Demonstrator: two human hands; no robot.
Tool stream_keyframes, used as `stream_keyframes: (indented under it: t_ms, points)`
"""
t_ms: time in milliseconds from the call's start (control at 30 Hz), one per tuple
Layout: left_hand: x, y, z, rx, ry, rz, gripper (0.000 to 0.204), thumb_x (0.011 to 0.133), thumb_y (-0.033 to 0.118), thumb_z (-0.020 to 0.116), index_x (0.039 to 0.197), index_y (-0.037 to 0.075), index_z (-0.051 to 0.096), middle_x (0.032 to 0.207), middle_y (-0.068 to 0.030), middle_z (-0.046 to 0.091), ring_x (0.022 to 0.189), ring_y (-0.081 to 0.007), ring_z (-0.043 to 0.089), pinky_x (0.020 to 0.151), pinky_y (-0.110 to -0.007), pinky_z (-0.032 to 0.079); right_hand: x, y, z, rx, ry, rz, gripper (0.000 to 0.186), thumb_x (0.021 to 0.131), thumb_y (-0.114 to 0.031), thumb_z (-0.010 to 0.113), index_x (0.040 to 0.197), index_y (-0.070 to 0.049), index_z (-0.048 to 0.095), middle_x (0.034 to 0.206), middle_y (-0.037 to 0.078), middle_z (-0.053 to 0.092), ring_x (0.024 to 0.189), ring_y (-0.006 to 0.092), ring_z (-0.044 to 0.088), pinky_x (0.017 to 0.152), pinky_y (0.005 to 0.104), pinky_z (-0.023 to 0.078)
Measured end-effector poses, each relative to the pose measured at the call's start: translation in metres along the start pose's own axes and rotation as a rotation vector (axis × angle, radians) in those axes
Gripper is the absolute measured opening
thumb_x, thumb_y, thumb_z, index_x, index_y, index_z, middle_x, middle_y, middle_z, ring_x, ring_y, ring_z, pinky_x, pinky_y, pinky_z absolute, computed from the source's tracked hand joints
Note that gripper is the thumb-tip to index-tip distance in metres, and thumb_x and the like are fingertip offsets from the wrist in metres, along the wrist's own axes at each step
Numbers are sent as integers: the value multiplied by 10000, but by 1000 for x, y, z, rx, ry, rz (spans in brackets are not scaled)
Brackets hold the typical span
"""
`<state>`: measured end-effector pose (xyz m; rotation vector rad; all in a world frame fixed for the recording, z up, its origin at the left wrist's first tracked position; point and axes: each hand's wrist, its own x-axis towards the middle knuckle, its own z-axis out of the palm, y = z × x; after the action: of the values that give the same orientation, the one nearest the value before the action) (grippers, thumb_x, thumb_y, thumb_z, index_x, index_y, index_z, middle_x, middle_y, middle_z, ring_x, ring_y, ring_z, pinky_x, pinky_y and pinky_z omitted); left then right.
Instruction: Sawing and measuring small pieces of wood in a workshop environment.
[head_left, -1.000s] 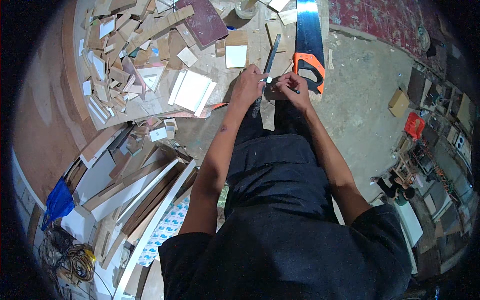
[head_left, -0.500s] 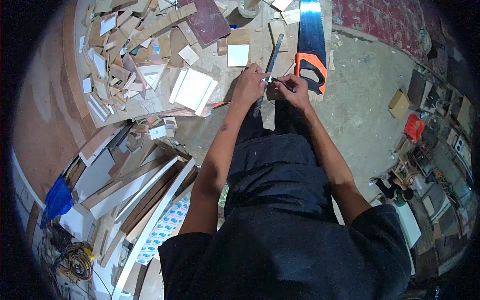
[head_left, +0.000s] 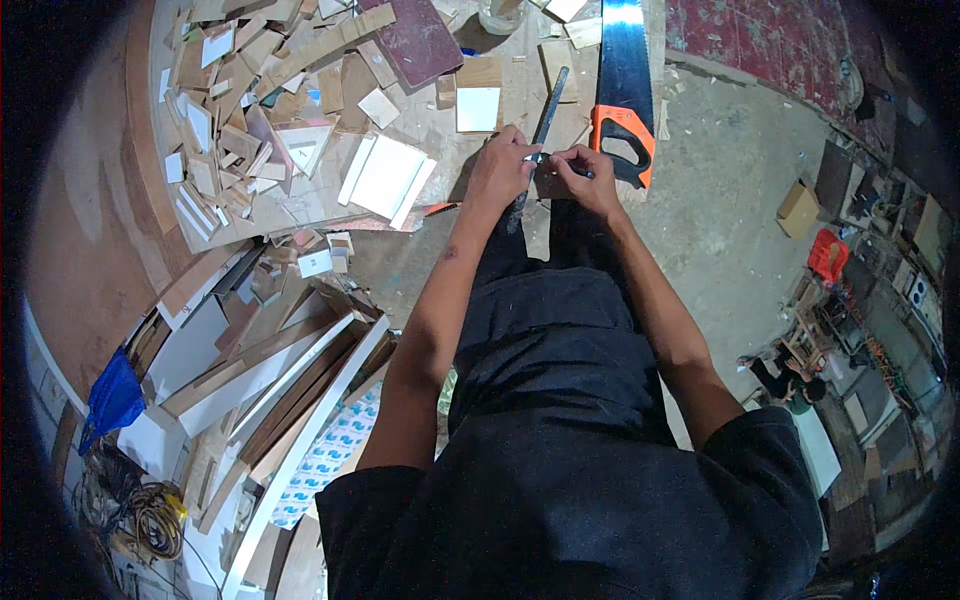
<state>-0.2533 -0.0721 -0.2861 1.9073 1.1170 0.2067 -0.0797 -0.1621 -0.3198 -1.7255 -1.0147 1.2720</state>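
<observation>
My left hand (head_left: 500, 170) is closed around a long, narrow dark strip (head_left: 552, 105), perhaps a metal ruler, which slants up and away over the table's edge. Close beside it on the right, my right hand (head_left: 590, 182) pinches a slim dark pen-like tool (head_left: 573, 170), its bluish end showing past the fingers. The tool's tip points toward the strip near my left fingertips. A small pale spot shows between the two hands, too small to make out. Just right of my right hand lies a handsaw (head_left: 624, 120) with an orange and black handle, its blade pointing away.
Wood offcuts (head_left: 240, 150) heap on the table's left side. Nearer lie a white grooved panel (head_left: 388, 180), a white square piece (head_left: 477, 110) and a dark red board (head_left: 410, 40). Boards (head_left: 290, 370) lean at lower left. A red basket (head_left: 828, 255) stands far right.
My right fingers have shifted slightly and the pen-like tool has tilted. Less of the pale spot between my hands shows. My left hand and the strip stay nearly in place.
</observation>
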Motion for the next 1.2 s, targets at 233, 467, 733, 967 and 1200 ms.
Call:
stream_keyframes:
  t_ms: [233,467,733,967,1200]
  points:
    - [-1,-3,2,19,5,8,328,732,0,748,1046,93,755,966,-107,579,908,-287,624,822,-386,518,-2,-10,3,-2,-7,-6,166,880,-130,704,860,33,678,773,51,693,728,77,623,654,258,503]
    - [0,-5,2,8,-15,2,333,739,36,747,1065,104,753,971,-115,589,918,-288,626,832,-384,521,-6,-9,4,14,-21,-13,166,881,-124,703,848,33,662,749,41,681,707,69,605,638,257,492]
    - [0,-5,2,14,3,27,320,745,27,738,1058,94,753,976,-120,599,921,-295,628,832,-386,518,5,2,3,-9,25,-34,172,877,-142,711,850,24,673,745,47,691,699,80,624,634,263,500]
    - [1,-4,2,-14,-3,3,312,748,17,732,1051,85,752,965,-126,596,902,-301,626,824,-386,514,1,5,7,14,69,-25,169,876,-138,713,862,27,684,759,73,707,699,78,623,626,265,500]
    - [1,-11,6,4,-1,9,322,735,13,746,1047,94,754,966,-114,595,900,-289,628,825,-376,517,-6,-6,9,-9,32,-29,177,880,-135,711,849,31,662,741,57,682,688,71,608,614,261,494]
